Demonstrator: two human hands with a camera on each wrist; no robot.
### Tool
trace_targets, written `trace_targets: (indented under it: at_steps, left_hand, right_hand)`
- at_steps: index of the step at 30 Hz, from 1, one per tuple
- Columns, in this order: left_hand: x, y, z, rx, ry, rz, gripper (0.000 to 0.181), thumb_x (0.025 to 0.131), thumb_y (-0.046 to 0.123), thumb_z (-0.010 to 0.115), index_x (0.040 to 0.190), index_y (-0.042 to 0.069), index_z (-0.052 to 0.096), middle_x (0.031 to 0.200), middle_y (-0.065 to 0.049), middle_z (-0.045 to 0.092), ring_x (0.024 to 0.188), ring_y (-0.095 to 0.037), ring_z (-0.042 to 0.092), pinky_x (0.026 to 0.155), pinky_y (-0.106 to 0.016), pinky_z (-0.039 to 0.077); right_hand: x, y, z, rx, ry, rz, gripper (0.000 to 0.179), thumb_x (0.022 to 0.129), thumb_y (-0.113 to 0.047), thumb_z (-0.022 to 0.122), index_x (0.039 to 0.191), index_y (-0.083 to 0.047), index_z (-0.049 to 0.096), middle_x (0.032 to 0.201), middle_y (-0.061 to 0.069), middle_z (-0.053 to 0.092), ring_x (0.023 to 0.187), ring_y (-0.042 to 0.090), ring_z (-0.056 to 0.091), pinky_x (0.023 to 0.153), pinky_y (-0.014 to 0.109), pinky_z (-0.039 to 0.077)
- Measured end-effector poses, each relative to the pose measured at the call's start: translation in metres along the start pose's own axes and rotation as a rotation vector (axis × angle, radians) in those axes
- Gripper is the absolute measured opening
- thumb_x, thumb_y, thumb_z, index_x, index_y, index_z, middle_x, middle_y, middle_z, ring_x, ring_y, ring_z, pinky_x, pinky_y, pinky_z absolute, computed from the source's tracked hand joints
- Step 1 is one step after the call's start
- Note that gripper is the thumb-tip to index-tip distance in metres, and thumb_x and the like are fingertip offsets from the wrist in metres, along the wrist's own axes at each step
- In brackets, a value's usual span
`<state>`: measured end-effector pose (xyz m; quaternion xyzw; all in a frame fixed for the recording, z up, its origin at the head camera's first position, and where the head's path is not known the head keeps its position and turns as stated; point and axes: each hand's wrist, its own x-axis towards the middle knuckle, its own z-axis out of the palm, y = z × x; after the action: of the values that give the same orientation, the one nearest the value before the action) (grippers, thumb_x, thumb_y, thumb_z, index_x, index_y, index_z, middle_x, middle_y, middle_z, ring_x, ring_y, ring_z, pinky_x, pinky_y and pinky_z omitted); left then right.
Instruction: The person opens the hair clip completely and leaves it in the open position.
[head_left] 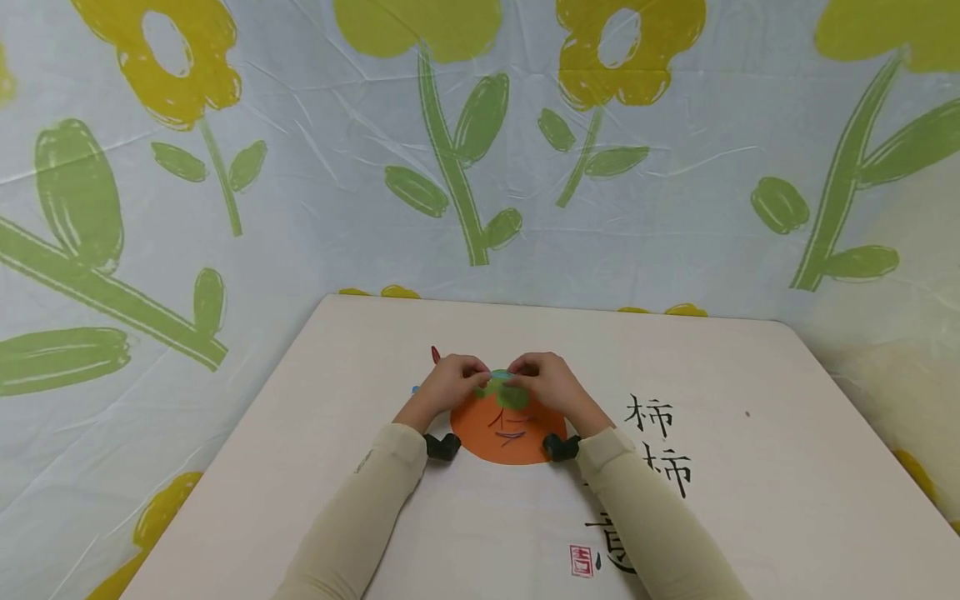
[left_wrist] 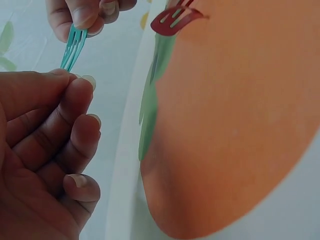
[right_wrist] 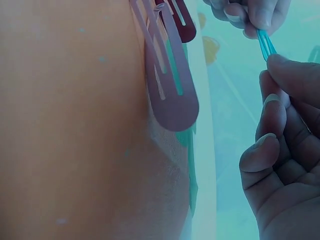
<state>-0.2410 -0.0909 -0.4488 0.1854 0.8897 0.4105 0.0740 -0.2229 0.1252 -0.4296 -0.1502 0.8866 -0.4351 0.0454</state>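
A teal snap hair clip [left_wrist: 74, 47] is held between the fingertips of both hands, above the green leaves of an orange fruit picture [head_left: 480, 450]. My left hand [head_left: 450, 383] pinches one end of the clip between thumb and index finger. At the opposite end, my right hand [head_left: 549, 383] has it between thumb and fingers. Close to the hands, a dark red hair clip [left_wrist: 172, 22] shows against the orange in the left wrist view. A mauve hair clip [right_wrist: 175, 112] appears large in the right wrist view, overlapping the leaf edge.
The pale tabletop [head_left: 300, 467] carries black brush characters [head_left: 651, 415] and a red seal mark [head_left: 581, 561] on the right. Past the left hand lie a small red item [head_left: 435, 355] and a bit of blue [head_left: 416, 390]. A flowered cloth [head_left: 315, 167] hangs behind.
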Motion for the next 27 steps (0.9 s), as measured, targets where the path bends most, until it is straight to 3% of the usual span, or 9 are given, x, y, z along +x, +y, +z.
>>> trace_targets:
  at_steps: [13, 27]
  left_hand:
    - [-0.006, 0.004, 0.002, -0.015, -0.026, 0.013, 0.023, 0.097, 0.032, 0.058, 0.102, 0.014, 0.071, 0.087, 0.006, 0.067, 0.084, -0.014, 0.060, 0.082, -0.033, 0.050]
    - [-0.007, 0.004, 0.008, -0.036, -0.022, 0.103, 0.024, 0.100, 0.028, 0.054, 0.107, 0.011, 0.069, 0.089, 0.004, 0.067, 0.086, -0.016, 0.058, 0.081, -0.033, 0.048]
  right_hand:
    - [-0.006, 0.006, -0.002, 0.046, 0.009, -0.021, 0.011, 0.089, -0.021, 0.070, 0.099, -0.015, 0.074, 0.094, 0.000, 0.070, 0.087, 0.016, 0.062, 0.080, 0.035, 0.051]
    - [-0.008, 0.015, -0.004, 0.115, -0.002, -0.021, 0.015, 0.092, -0.020, 0.067, 0.101, -0.011, 0.074, 0.098, 0.002, 0.070, 0.088, 0.018, 0.061, 0.078, 0.034, 0.049]
